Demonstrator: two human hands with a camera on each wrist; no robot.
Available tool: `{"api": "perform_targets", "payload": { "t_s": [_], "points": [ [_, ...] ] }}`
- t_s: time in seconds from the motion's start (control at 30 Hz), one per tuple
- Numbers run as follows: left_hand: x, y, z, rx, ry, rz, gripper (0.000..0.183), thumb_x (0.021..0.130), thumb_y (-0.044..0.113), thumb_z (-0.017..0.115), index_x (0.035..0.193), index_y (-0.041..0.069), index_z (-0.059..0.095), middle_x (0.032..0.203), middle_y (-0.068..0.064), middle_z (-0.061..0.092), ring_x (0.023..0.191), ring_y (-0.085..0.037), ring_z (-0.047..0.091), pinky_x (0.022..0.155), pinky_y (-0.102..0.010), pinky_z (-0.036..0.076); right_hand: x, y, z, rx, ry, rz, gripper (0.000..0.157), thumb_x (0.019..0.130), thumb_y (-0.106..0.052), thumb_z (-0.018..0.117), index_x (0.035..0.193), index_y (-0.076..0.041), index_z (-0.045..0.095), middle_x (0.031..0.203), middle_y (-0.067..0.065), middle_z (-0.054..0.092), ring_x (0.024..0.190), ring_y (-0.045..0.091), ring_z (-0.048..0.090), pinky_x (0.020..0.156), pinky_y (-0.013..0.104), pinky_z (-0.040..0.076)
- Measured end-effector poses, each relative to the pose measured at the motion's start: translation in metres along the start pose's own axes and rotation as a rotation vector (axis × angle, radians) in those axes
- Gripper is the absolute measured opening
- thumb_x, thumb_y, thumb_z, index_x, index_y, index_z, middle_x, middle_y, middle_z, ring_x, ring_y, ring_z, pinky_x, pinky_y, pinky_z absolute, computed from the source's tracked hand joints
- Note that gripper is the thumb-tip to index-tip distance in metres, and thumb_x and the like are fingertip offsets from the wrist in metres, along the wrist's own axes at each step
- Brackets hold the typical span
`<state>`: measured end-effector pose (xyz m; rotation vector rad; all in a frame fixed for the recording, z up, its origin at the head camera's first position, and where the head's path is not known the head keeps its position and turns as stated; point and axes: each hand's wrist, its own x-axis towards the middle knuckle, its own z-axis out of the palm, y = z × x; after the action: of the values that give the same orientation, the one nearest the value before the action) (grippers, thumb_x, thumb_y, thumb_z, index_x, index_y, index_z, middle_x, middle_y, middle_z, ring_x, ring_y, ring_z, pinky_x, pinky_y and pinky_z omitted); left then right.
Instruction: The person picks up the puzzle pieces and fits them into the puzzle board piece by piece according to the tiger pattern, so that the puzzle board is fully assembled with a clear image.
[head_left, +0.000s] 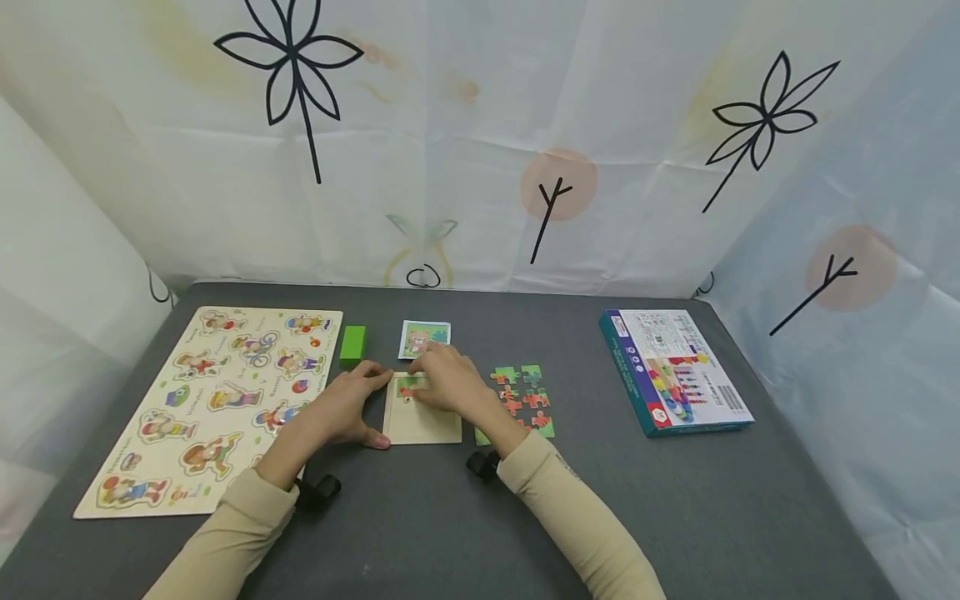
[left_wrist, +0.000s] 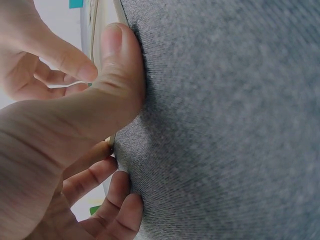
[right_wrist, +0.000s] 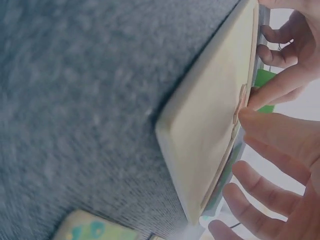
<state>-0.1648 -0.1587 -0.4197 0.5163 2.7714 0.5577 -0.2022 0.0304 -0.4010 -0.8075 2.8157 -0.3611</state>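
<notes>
A pale wooden puzzle tray lies between the hands, with small red-and-green puzzle pieces in its upper left corner. My left hand rests along the tray's left side, thumb at the near corner and index finger at the far one. Over the tray's far edge, my right hand touches a piece with the thumb tip; its other fingers are spread. Part of that piece is hidden by the hand. Right of the tray lie several loose puzzle pieces, partly covered by the right wrist.
Behind the tray lies a small picture card, with a green block to its left. A large illustrated board covers the table's left side. A teal-edged box lies at the right. Fabric walls surround the grey table.
</notes>
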Motion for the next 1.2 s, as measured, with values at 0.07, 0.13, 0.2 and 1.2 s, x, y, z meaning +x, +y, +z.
{"api": "perform_targets", "payload": {
  "t_s": [0.07,0.13,0.2,1.2],
  "points": [
    [-0.001,-0.001,0.000,-0.001,-0.002,-0.003,0.107,0.066,0.039,0.097,0.150,-0.004,0.046,0.147,-0.025,0.047,0.129,-0.048,0.051,0.107,-0.060,0.044,0.001,0.000,0.001,-0.006,-0.002,-0.004,0.028,0.094,-0.029,0.076,0.120,-0.020,0.078,0.135,0.001,0.068,0.130,0.024,0.059,0.093,0.047,0.056],
    [-0.001,-0.001,0.000,-0.001,-0.002,0.000,0.107,0.066,0.039,0.097,0.150,-0.004,0.046,0.147,-0.025,0.047,0.129,-0.048,0.051,0.107,-0.060,0.044,0.003,-0.001,0.003,-0.009,0.007,-0.009,0.026,0.093,-0.028,0.076,0.118,-0.020,0.079,0.132,0.000,0.070,0.127,0.023,0.061,0.089,0.045,0.058],
    [-0.001,-0.002,0.000,0.000,0.000,0.000,0.107,0.066,0.040,0.096,0.151,-0.003,0.046,0.147,-0.025,0.047,0.129,-0.048,0.051,0.107,-0.060,0.044,0.004,-0.003,0.005,-0.013,0.015,-0.011,0.025,0.093,-0.028,0.077,0.116,-0.021,0.079,0.129,-0.001,0.071,0.124,0.021,0.062,0.084,0.043,0.058],
    [-0.005,0.003,-0.001,-0.020,0.033,0.014,0.100,0.068,0.033,0.096,0.150,0.003,0.049,0.144,-0.024,0.051,0.127,-0.047,0.053,0.105,-0.061,0.046,0.005,-0.009,0.010,-0.024,0.072,0.027,0.034,0.092,-0.029,0.078,0.125,-0.023,0.074,0.133,0.000,0.069,0.123,0.022,0.063,0.089,0.049,0.056]
  ]
}}
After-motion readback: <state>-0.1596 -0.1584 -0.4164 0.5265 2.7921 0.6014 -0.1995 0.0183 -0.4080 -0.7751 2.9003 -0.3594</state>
